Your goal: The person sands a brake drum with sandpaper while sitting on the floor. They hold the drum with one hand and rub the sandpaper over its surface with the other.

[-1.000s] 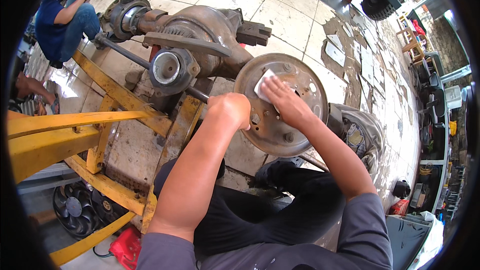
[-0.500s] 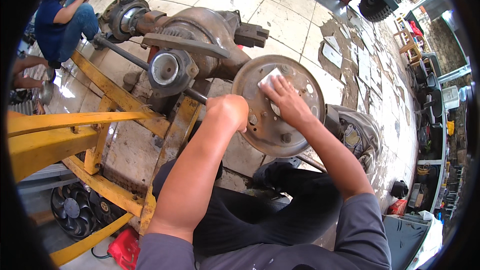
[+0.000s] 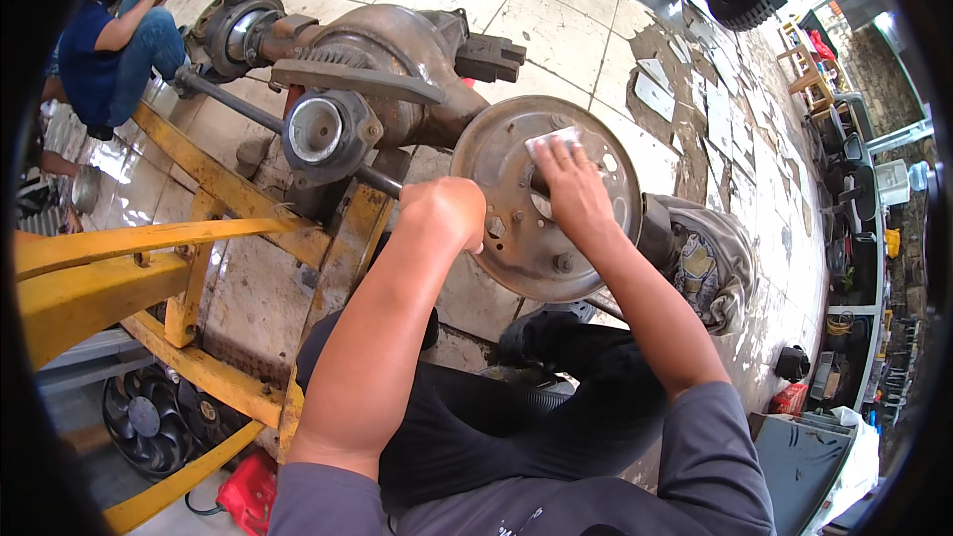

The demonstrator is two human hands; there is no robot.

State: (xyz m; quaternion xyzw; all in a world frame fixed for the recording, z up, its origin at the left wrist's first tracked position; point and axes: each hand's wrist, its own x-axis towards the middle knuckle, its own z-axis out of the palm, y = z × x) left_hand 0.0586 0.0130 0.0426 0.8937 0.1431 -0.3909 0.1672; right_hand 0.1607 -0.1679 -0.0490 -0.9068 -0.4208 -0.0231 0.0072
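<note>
A round, rust-brown metal backing plate (image 3: pixel 541 263) with several holes and bolts stands upright in front of me, attached to the axle. My right hand (image 3: pixel 574 184) lies on its face, fingers together, pressing a small white folded piece (image 3: pixel 556 142) against the upper part; whether it is cloth or paper I cannot tell. My left hand (image 3: pixel 447 216) is closed in a fist at the plate's left edge, where a long metal rod (image 3: pixel 238 104) runs in behind it. Whether its fingers grip the rod or the rim is hidden.
The axle housing (image 3: pixel 397 35) with a round flange (image 3: pixel 323 131) extends to the upper left. A yellow metal frame (image 3: pixel 109 303) stands at left. A grey cloth (image 3: pixel 720 263) hangs right of the plate. Another person (image 3: pixel 114 45) squats far left; broken tiles (image 3: pixel 655 94) lie at right.
My right hand, with the white piece, has moved a little to the right across the plate. The left hand keeps its hold, and the whole view has shifted slightly.
</note>
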